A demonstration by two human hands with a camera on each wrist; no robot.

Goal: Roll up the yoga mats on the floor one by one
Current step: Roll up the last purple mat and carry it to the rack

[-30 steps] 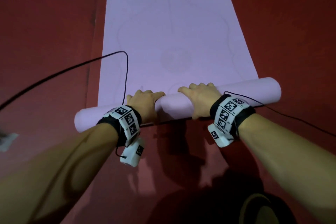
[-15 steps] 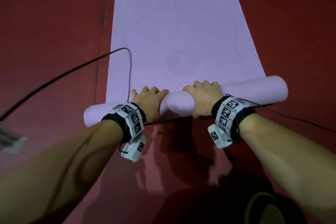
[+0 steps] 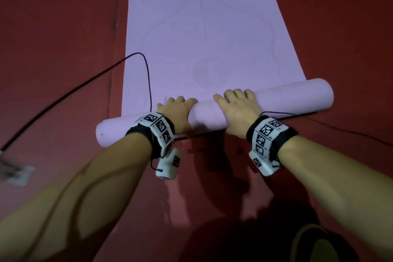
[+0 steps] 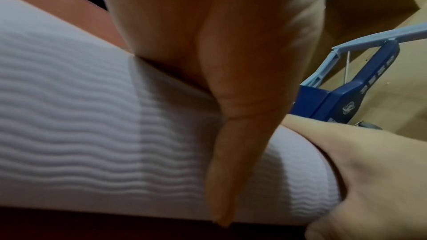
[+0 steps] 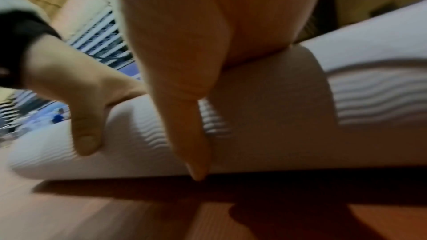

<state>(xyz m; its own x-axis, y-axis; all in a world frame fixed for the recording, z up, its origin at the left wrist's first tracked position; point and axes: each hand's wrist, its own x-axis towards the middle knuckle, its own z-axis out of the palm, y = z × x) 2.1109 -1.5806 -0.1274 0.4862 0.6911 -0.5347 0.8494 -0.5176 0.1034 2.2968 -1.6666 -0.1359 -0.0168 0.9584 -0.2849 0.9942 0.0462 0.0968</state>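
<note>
Looking down, head view: lilac mat (image 3: 204, 27) on a red floor (image 3: 53, 27), its near end wound into a roll (image 3: 287, 100) lying crosswise, the flat remainder running toward the far edge of the frame. Left hand (image 3: 176, 112) on the roll left of centre, fingers curled over its top, thumb side toward the other hand. Right hand (image 3: 238, 108) just beside it, right of centre, fingers likewise curled over the top. Hands near each other, not touching. Each wrist carries a black band with white marker tiles (image 3: 159, 127) and a white camera block below. One black cable (image 3: 85, 85) crosses the floor from the left edge and loops over the mat's left border; a second thin cable (image 3: 340, 130) trails right from the right wrist. White tag (image 3: 19, 174) on the floor at the left edge.

Left wrist view: left hand (image 4: 208, 61) palm pressed on the roll (image 4: 92, 125), wavy ribbed texture showing, thumb (image 4: 231, 152) lying down its near face toward the floor. Right hand (image 4: 369, 171) at lower right on the same roll. Blue frame (image 4: 346, 94) behind; what it is cannot be told.

Right wrist view: right hand (image 5: 196, 43) palm on the roll (image 5: 300, 116), thumb (image 5: 191, 143) down the near face, tip at floor level. Left hand (image 5: 76, 88) at left, thumb down against the roll. Picture blurred.
</note>
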